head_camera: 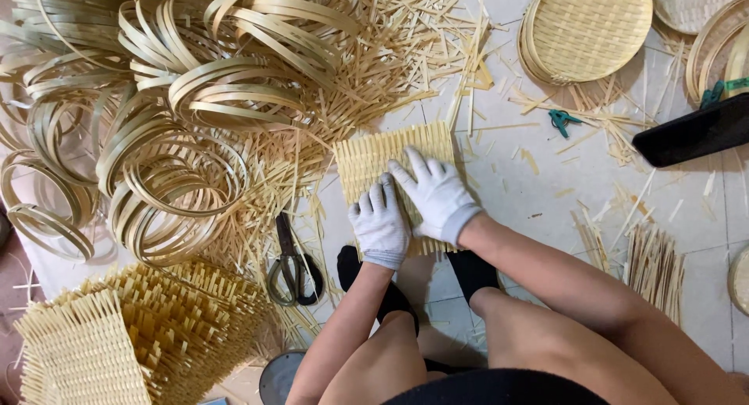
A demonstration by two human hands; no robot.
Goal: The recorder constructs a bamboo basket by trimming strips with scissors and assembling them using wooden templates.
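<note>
One woven bamboo mat [367,159] lies under two gloved hands, left [380,224] and right [434,194], pressed flat, open.

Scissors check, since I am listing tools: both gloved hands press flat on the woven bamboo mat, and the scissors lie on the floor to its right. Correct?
Not quite. The head view shows the scissors left of the woven bamboo mat. The left hand and right hand do press on it.

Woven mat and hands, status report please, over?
Left hand and right hand, both gloved, flat on the woven mat. Mat lies on the tiled floor. Scissors beside it, loose strips all around.
</note>
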